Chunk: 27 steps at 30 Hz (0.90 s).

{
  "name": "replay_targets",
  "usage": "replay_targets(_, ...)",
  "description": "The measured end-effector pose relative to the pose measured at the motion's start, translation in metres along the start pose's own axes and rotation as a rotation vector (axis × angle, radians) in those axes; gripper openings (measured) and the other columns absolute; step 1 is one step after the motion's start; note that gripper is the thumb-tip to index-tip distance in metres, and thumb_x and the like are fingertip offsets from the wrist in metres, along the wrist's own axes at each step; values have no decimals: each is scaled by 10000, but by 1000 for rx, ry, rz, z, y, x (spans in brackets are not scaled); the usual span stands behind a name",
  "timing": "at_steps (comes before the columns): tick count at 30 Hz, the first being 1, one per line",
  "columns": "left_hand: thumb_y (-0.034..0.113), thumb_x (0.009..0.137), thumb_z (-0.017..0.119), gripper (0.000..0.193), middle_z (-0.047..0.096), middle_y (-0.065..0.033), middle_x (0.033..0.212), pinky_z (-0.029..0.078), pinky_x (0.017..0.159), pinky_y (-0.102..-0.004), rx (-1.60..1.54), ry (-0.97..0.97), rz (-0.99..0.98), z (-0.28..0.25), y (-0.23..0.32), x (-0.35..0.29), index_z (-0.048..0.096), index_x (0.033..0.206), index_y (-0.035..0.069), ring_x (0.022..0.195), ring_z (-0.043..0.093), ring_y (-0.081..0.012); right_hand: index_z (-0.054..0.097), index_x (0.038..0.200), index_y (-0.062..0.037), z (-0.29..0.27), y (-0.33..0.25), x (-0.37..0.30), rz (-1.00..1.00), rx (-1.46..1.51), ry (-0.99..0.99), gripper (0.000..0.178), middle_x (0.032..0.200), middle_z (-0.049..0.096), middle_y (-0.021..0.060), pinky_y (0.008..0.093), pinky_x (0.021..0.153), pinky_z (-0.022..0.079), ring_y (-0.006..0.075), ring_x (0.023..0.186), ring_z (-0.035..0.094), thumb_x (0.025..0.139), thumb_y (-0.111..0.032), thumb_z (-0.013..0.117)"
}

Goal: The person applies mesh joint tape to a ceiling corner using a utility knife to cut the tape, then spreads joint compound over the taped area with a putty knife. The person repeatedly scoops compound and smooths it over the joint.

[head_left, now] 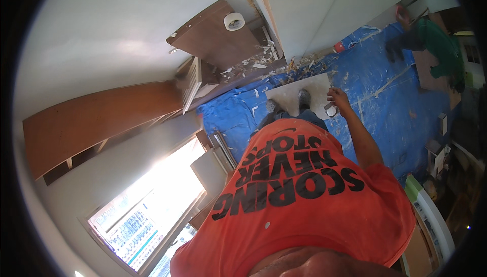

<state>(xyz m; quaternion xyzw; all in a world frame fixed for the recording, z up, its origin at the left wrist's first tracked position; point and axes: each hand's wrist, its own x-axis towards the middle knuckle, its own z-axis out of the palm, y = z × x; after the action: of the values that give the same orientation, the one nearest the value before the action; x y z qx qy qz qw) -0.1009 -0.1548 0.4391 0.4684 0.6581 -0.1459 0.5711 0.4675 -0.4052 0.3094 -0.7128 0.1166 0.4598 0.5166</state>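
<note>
My right hand (339, 99) hangs low at my right side, beyond the hem of my orange shirt (299, 211), with its fingers curled. A small dark flat piece and a pale rounded thing (331, 111) show at its fingertips; their kind is too small to tell. Below it lies a light board (318, 86) on the floor, and my shoes (304, 98) stand on it. My left hand is out of view. Farther off, a roll of white tape (234, 21) rests against a brown wooden panel (213, 36).
A blue tarp (375, 104) covers the floor, strewn with scraps. Rubble (258, 56) lies along the wall. An orange-brown cabinet (101, 117) hangs at left above a bright window (147, 211). At far right a person in green (446, 56) bends over. Debris and panels (436, 160) line the right side.
</note>
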Motion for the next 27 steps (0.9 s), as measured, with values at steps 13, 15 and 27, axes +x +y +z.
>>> replay_targets(13,204,995,624,381,680,-121,992,581,785,-352,78,8,-106,35,-39,-71,576,1350,73,848,690,-229,602,1264,-65,-102,122,27,203,-50,22,424,1031,698,69,336,629,510,173,775,678,984,-380,648)
replay_targets(15,202,992,627,383,684,-122,992,581,788,-352,90,16,-110,36,-44,-75,580,1350,74,850,692,-230,623,1243,-79,-112,125,20,274,-38,44,394,1028,694,66,342,615,494,175,752,667,971,-363,645)
replay_targets(27,190,972,646,397,705,-128,991,581,806,-353,200,-27,-153,47,-42,-84,601,1350,80,860,704,-237,602,1252,-65,-121,86,12,214,-3,107,353,992,687,45,299,644,507,144,776,654,996,-303,646)
